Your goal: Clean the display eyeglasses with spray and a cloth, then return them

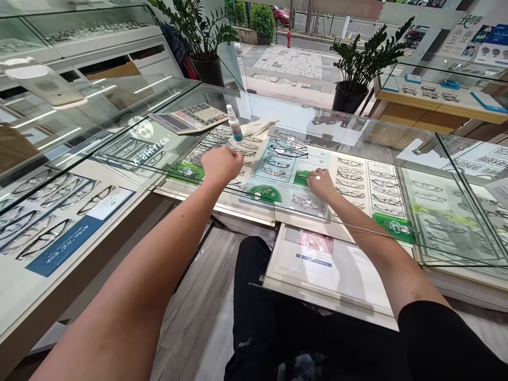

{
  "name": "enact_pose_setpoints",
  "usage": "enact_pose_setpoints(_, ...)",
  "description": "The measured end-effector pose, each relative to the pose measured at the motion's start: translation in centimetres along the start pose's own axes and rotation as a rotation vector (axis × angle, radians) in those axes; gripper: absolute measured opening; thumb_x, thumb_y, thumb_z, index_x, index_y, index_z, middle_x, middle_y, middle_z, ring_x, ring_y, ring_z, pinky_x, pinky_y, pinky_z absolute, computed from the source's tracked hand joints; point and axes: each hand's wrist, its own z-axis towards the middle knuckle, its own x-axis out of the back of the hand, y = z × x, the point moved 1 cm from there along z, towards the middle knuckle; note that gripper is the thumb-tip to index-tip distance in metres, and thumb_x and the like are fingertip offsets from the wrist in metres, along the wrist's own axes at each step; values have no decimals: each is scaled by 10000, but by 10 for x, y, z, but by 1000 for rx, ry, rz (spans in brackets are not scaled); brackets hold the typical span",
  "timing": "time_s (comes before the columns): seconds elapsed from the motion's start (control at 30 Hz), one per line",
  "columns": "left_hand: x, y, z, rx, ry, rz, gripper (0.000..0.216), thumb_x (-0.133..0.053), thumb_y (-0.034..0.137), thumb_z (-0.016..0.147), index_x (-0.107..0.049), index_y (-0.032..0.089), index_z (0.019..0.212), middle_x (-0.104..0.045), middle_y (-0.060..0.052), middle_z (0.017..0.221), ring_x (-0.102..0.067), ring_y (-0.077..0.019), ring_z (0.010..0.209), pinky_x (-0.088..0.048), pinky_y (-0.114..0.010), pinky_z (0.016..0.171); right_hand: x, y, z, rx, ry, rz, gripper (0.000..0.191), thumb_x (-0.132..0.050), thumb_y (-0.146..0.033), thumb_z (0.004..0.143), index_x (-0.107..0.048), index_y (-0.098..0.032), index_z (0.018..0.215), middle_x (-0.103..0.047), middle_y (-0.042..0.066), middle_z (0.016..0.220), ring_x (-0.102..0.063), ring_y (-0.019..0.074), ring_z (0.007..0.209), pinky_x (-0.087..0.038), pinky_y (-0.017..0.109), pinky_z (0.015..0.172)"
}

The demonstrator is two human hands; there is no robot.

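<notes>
My left hand (222, 163) rests on the glass counter top with its fingers curled in; whether anything is inside is hidden. Right of it, my right hand (320, 183) is also closed on the glass, its fingertips turned under and a small white spot on its back. Between and beyond the hands lies a pair of dark-rimmed eyeglasses (289, 152). A small white spray bottle (235, 127) stands just past my left hand, beside a crumpled cream cloth (257, 127). Farther left sits a large calculator (192, 117).
Rows of eyeglass frames (349, 177) lie under the glass. Below my right forearm a drawer (341, 270) is pulled out, with papers in it. A white device (43, 84) stands on the left counter. Potted plants (351, 95) stand by the window.
</notes>
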Motion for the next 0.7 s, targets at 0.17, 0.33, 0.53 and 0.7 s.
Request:
enact_pose_setpoints(0.17, -1, -1, 1, -3, 3, 8, 452, -452, 461, 1056, -687, 193, 779, -735, -209, 857, -696, -379, 867, -427, -408, 727, 11, -19, -27, 14, 44, 21, 535, -338, -308, 1180, -837, -117, 1203, -752, 232, 1498, -571, 413, 1370, -329, 553, 1203)
enact_pose_setpoints(0.33, -3, -2, 3, -2, 8, 8, 451, -460, 456, 1061, -677, 190, 768, -725, -196, 820, -691, -360, 830, -411, -399, 708, 31, -74, -73, 199, -48, 190, 241, -580, -280, 1084, -781, -146, 1099, -804, 188, 1231, -656, 346, 1168, -433, 471, 1046)
enact_pose_setpoints(0.53, -4, -2, 4, -2, 18, 9, 444, -457, 438, 1052, -695, 188, 773, -722, -191, 821, -700, -366, 854, -407, -402, 713, 79, -146, -132, 620, -270, 577, 171, -669, -150, 948, -592, -234, 821, -716, 15, 843, -568, 178, 768, -414, 312, 751)
enact_pose_setpoints(0.7, -3, -1, 2, -5, 28, 8, 448, -451, 455, 1048, -705, 191, 790, -724, -193, 828, -721, -388, 903, -421, -403, 741, 148, -150, -130, 714, -82, 581, 264, -601, -156, 1013, -531, -236, 772, -642, -3, 756, -504, 158, 697, -380, 322, 719)
